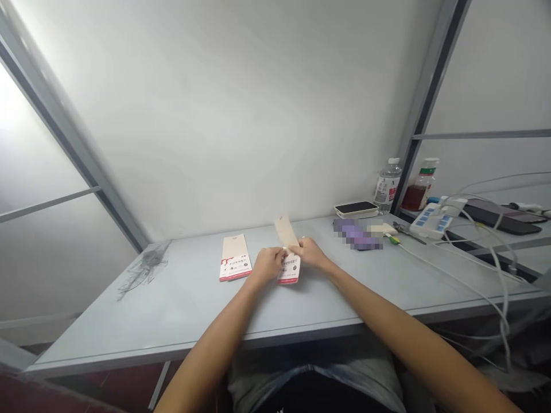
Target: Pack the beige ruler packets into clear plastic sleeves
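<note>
Pinching the card packet (288, 275) at its middle, you have your left hand (270, 262) and right hand (311, 253) close together, the fingers of both closed on it; whether the hands touch each other you cannot tell. The packet is in front of you, over the middle of the grey desk (193, 324). Its long axis runs from near to far, with the far end leaning left. The beige flap (284, 230) points away from you toward the wall, and the white printed part, with its red edge, points toward you. Just left of your left hand lie similar packets (236, 259), overlapping, their long axes also near to far and their red edges at the near end. On the far right you have a phone (356, 209), with a clear bottle (387, 188) just beside it. A dark mesh bundle (148, 264) lies at the left.
</note>
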{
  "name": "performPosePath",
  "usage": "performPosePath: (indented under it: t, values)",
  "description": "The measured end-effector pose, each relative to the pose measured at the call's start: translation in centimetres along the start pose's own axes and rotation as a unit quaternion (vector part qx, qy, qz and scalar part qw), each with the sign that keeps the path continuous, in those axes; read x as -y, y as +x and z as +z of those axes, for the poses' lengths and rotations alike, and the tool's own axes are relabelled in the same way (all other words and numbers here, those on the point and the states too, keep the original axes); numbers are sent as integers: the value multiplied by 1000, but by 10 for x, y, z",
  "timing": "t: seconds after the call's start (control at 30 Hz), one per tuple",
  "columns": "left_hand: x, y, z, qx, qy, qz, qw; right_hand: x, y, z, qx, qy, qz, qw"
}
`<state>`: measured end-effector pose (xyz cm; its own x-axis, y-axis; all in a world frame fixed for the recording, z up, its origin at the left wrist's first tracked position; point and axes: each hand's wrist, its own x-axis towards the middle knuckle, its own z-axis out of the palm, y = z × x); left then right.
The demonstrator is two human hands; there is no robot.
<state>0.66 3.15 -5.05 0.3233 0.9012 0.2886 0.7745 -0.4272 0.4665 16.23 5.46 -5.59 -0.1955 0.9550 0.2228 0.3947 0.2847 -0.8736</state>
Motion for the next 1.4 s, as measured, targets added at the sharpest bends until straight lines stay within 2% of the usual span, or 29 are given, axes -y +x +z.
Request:
performPosePath:
  t: [0.53,0.73,0.9,1.17,1.4]
  values:
    - [2,0,0,19,7,2,1000,2,-3,-2,12,-14,4,1000]
    - [0,1,2,1,49,-14,999,2,-3,-1,26,-4,-1,1000]
    - [0,1,1,6,54,-5,999,3,-4,-1,24,-8,0,1000]
    - [-2,2,7,-10,72,-48,996,4,-6,0,26,3,0,1000]
    - [-4,1,6,-19,86,-47,995,6,-6,-1,38,-5,-9,999]
